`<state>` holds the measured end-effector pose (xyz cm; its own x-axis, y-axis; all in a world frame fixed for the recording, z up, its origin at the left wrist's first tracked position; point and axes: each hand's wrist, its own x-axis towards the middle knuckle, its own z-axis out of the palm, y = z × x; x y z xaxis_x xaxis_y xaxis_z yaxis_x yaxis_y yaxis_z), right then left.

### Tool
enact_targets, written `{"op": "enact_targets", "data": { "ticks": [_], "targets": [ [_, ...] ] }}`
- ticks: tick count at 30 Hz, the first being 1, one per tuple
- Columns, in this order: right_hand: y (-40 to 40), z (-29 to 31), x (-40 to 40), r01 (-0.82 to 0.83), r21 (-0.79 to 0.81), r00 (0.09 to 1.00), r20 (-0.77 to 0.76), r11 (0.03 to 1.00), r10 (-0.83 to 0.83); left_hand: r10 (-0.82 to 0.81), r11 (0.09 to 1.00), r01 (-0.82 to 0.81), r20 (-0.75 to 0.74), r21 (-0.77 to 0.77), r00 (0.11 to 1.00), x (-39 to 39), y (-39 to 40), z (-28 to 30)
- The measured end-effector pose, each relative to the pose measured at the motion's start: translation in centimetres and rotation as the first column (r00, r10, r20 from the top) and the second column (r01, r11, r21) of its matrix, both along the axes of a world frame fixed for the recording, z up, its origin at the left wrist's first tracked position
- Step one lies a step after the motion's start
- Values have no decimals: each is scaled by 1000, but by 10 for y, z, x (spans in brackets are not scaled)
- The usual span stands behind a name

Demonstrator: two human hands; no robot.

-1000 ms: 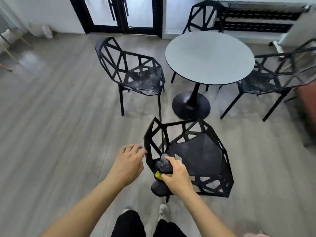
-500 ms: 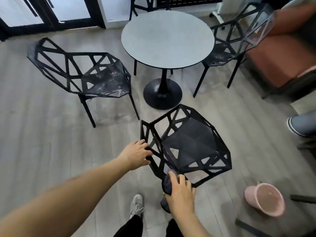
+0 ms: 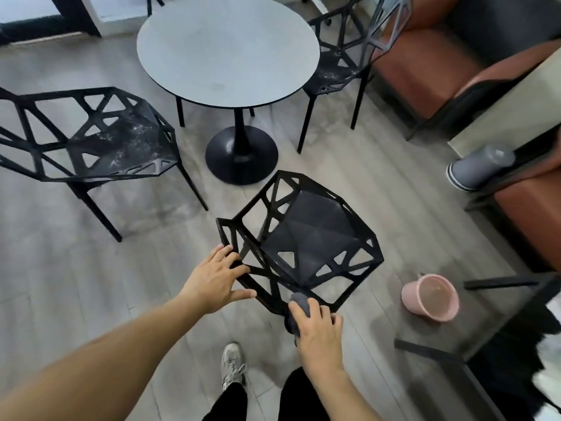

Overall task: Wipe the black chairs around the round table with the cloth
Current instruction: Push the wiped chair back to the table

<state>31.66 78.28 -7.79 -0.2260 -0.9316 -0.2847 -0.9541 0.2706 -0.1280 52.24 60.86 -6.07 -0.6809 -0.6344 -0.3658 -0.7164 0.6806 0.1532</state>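
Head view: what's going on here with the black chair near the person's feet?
A person is wiping the black chair. The left hand rests on the chair's open frame, steadying it. The right hand holds a dark grey cloth against the frame's near edge. A pink bucket stands on the floor to the right, and a round table stands beyond the chair.

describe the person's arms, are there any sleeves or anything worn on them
The left arm and right arm are bare as far as they show: no sleeves, gloves, watch or rings. Also worn: black trousers, a grey-white sneaker.
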Motion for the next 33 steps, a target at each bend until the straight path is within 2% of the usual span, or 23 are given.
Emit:
{"op": "enact_targets", "data": {
  "ticks": [6,12,16,24,30,33],
  "targets": [
    [24,4,-69,-19,-2,999,-33,1000,19,17,1000,-18,-35,-11,999,-63,33,-2],
    [38,1,-162,-128,33,988,-81,991,130,67,991,-65,-17,113,998,-134,60,3],
    [40,1,-222,-205,40,976,-67,978,208,66,988,-66,1,137,998,-173,73,4],
    [14,-3,-329,-392,17,918,-63,920,392,298,952,-295,-30,82,954,-255,114,-9],
    [-40,-7,-374,-505,39,859,-72,862,507,416,909,-415,-58,32,907,-293,99,-11],
    [-75,-5,-392,-508,43,856,-90,860,510,479,878,-479,-66,13,875,-314,84,-14]
  ]
}}
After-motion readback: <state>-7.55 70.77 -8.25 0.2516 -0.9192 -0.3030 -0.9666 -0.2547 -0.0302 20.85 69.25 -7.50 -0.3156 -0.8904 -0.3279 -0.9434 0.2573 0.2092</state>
